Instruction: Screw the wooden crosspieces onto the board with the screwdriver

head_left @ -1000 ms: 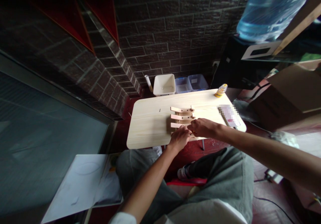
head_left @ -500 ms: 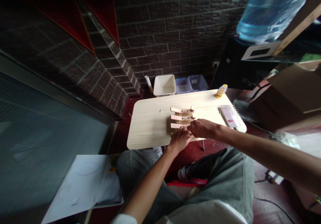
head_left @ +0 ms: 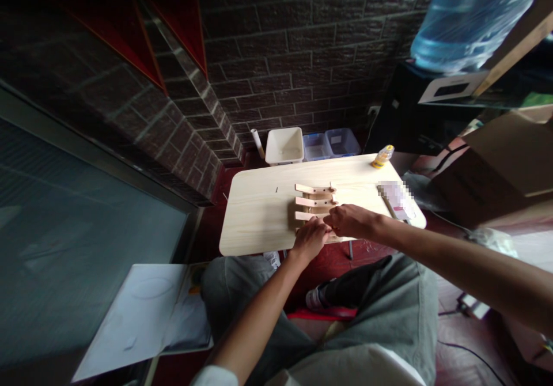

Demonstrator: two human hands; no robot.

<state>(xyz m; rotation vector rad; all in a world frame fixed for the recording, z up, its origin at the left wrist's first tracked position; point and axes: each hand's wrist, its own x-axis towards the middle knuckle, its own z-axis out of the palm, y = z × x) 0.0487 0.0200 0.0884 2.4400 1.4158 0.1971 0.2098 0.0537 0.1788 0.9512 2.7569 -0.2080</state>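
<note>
A wooden piece with several parallel slats [head_left: 314,202] lies near the front edge of the pale wooden table [head_left: 254,213]. My left hand [head_left: 311,237] is closed over the near end of this piece, its fingertips on the slats. Right beside it, my right hand [head_left: 346,220] has its fingers curled together at the right end of the slats. Both hands nearly touch. Whatever is between the fingers of either hand is too small or hidden to make out.
On the table are a small nail-like item [head_left: 277,189], a clear bottle with yellow parts [head_left: 383,156] and a flat pixelated object [head_left: 395,200]. Behind it stand a white bin [head_left: 284,146] and blue bins [head_left: 341,143]. My knees are below the front edge.
</note>
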